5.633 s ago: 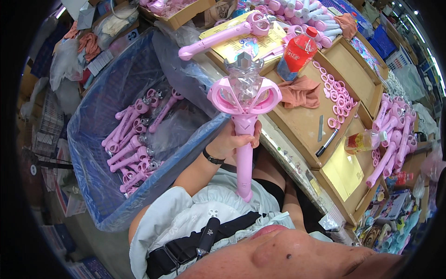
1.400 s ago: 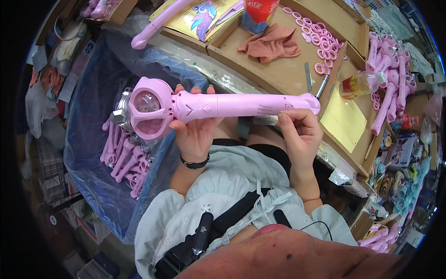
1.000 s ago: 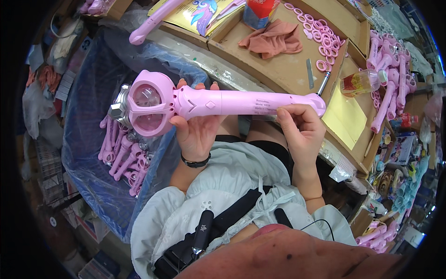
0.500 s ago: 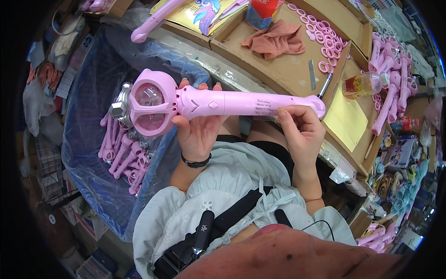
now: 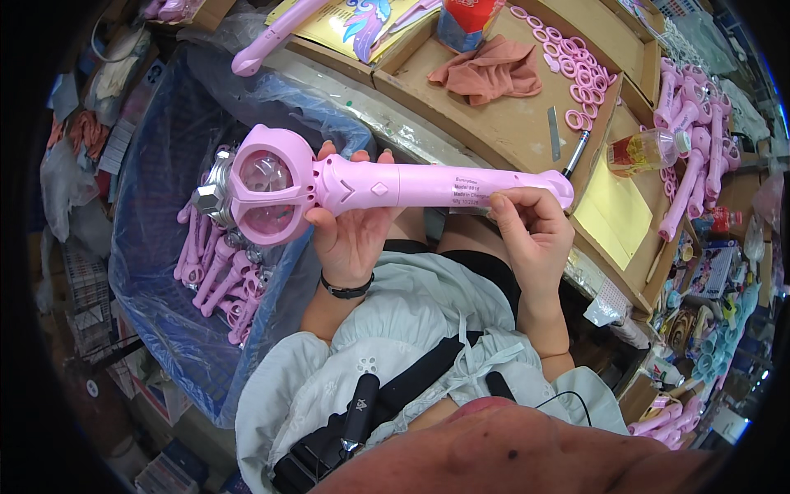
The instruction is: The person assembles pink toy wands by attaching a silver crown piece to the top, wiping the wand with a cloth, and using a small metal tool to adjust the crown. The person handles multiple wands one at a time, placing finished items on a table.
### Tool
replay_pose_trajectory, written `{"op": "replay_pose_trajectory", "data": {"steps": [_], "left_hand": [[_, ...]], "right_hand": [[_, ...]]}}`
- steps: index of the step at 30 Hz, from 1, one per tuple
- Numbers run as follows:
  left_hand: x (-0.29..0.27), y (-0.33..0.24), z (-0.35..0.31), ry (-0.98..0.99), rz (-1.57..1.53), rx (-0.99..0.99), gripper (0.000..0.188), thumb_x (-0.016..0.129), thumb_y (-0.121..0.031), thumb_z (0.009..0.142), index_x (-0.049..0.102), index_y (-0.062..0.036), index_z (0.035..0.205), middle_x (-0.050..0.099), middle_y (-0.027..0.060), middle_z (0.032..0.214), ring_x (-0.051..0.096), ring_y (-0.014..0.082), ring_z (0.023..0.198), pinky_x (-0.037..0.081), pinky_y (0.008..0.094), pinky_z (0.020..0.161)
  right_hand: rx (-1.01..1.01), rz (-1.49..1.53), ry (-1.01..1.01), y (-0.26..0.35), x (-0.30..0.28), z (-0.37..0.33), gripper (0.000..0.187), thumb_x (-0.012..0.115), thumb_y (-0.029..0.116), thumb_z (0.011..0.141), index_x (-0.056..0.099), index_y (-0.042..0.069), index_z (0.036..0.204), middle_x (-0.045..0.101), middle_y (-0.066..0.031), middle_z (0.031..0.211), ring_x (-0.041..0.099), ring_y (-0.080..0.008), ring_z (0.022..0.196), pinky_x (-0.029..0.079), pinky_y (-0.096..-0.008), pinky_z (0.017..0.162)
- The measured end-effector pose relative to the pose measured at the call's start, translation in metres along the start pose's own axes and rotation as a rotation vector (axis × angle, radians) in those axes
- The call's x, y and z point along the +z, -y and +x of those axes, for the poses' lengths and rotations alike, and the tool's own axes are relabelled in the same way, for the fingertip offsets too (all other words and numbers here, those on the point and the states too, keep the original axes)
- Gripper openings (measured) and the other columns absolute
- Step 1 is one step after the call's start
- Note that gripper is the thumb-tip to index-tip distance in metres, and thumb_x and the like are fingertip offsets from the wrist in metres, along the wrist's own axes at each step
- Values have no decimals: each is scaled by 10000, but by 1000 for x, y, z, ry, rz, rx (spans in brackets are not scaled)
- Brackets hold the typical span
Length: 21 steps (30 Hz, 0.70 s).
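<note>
Cluttered desk (image 5: 494, 123) beyond both hands. Pink toy wand (image 5: 387, 185) held level over lap: left hand (image 5: 350, 239) cups its neck, right hand (image 5: 531, 226) pinches a small label onto the handle. Label seemingly half-pressed. Finished wands fill blue-lined bin (image 5: 164, 272) left of left hand.

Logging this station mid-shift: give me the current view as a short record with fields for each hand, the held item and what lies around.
left hand: left hand cradles the pink toy wand from below, near its round head
right hand: right hand has its fingertips on a small white label on the wand's handle
wand pose: lying level across the lap, clear dome head to the person's left
left side: blue-lined bin holding more pink wands
bench: wooden tray with a pink cloth, pink rings and a small bottle
</note>
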<state>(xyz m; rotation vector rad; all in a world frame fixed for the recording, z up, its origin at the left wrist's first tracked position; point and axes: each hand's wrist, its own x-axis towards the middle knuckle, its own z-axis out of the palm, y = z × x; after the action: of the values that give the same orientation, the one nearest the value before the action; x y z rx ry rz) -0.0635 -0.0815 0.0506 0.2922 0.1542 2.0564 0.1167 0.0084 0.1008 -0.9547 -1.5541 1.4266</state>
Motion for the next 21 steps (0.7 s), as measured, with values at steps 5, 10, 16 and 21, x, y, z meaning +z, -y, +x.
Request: {"op": "replay_pose_trajectory", "data": {"steps": [5,10,16,21], "left_hand": [[-2,0,0,9,-10,-5,782,751,-335,737,335,-244,1394,438,72,1333,294,310,1335,206,590,1082],[-3,0,-1,11,-22,-10,783,750,-334,737,331,-246,1393,435,74,1339,290,311,1337,202,596,1081],[-4,0,-1,5,19,3,796,754,-327,731,323,-245,1394,416,77,1350,283,314,1341,197,602,1082],[-2,2,-6,-10,93,36,804,769,-307,715,335,-238,1388,402,78,1346,276,325,1341,197,602,1085]], "right_hand": [[13,16,-4,-1,1,0,88,644,11,849,597,-19,918,621,-21,826,566,-52,709,451,-172,654],[32,-11,-7,-2,0,0,87,645,10,847,599,-15,916,622,-19,825,564,-49,708,447,-170,651],[18,-40,-3,-6,1,1,87,648,19,849,600,-6,917,617,-3,812,543,-35,691,421,-162,631],[-69,-75,-84,-8,9,4,81,675,38,832,615,-11,854,599,33,696,449,18,554,343,-132,481]]}}
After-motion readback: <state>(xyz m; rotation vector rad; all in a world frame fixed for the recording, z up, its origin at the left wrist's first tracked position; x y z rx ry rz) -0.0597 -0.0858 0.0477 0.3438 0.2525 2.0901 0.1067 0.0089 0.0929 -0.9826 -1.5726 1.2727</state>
